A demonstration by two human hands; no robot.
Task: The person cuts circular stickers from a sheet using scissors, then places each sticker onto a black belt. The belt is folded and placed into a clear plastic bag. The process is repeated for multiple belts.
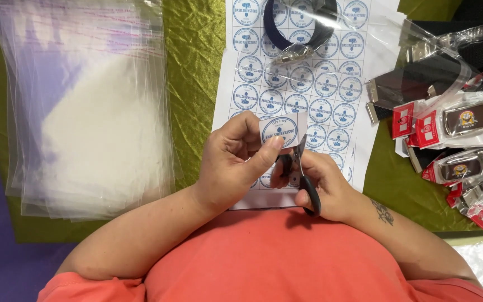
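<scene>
The scene is bright and evenly lit, with soft light that seems to come from above. Shadows are weak: only a small dark one lies under the hands on the orange shirt [286, 257]. The stack of clear plastic bags [85, 106] gives a milky white glare in its middle, and the wrapped belt buckles [465, 120] show small sharp reflections. The green cloth [194, 67] shines a little in its folds. The focus is sharp in the centre; the edges look slightly softer.

Both forearms angle inward. The left hand [236, 159] pinches with thumb and fingers curled; the right hand [322, 182], just beside it, is clenched, its wrist tattooed.
</scene>
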